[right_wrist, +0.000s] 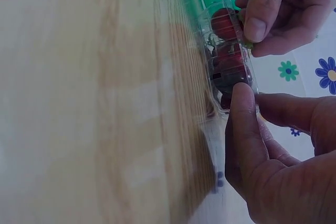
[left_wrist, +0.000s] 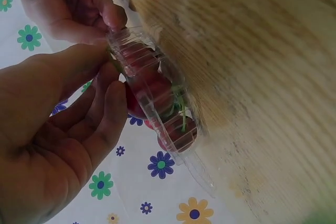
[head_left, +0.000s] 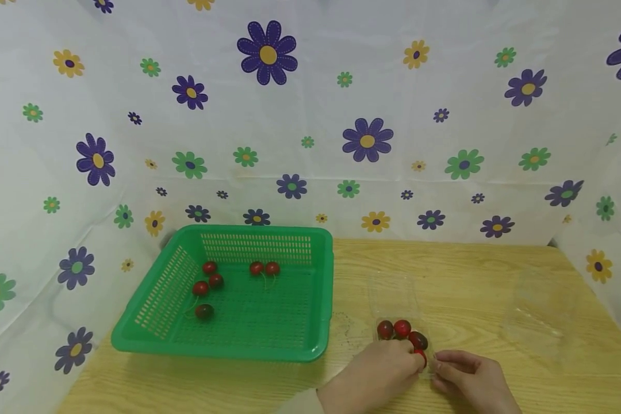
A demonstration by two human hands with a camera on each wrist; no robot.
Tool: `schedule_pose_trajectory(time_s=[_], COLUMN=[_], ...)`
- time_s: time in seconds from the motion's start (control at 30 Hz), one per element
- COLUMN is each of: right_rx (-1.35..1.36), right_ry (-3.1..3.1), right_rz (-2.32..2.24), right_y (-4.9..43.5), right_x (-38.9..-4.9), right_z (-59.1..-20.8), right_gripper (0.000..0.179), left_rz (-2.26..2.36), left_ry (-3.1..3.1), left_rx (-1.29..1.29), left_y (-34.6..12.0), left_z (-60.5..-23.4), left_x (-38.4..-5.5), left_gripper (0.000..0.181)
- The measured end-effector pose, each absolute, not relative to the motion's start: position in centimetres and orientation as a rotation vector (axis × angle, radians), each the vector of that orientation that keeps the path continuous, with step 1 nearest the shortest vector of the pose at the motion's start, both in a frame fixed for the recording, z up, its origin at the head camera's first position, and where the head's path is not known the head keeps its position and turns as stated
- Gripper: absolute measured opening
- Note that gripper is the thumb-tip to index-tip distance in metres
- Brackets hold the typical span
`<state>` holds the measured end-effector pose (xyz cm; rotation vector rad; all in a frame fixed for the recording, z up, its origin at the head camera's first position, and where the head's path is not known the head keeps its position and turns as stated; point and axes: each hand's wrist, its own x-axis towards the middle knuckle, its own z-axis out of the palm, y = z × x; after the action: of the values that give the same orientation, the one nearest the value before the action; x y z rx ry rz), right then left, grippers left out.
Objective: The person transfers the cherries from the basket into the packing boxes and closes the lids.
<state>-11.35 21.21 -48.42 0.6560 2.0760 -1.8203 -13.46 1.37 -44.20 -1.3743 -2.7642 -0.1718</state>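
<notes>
A clear plastic clamshell box [head_left: 393, 290] lies on the table with its lid flipped back, several dark red cherries [head_left: 402, 328] in its near half. Over that half reaches my left hand [head_left: 375, 371]. Its thumb and fingers pinch a green cherry stem [right_wrist: 248, 42] at the box rim, and the hand hides part of the cherries from above. On the box's right side, my right hand [head_left: 473, 379] pinches the clear wall between thumb and fingers. The left wrist view shows cherries [left_wrist: 178, 132] with green stems through the ribbed plastic.
A green plastic basket [head_left: 326, 299] with slotted walls stands to the left, holding several cherries [head_left: 204, 311]. Another clear plastic box [head_left: 540, 316] sits at the right of the wooden table [head_left: 466, 270]. A white flowered cloth [head_left: 310, 109] hangs behind and at both sides.
</notes>
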Motion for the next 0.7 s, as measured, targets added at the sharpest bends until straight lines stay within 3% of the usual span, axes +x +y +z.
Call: schedule_pose_trajectory(time_s=[0.7], right_rx=[0.629], right_ry=[2.079], right_rz=[-1.822], right_y=[21.36], right_x=[-11.53], right_z=[-48.65], right_gripper=[0.036], left_rz=[0.193], left_ry=[-2.622], left_rx=[-1.318], left_y=[1.76], left_z=[-45.12], left_x=[-13.49], left_gripper=[0.005])
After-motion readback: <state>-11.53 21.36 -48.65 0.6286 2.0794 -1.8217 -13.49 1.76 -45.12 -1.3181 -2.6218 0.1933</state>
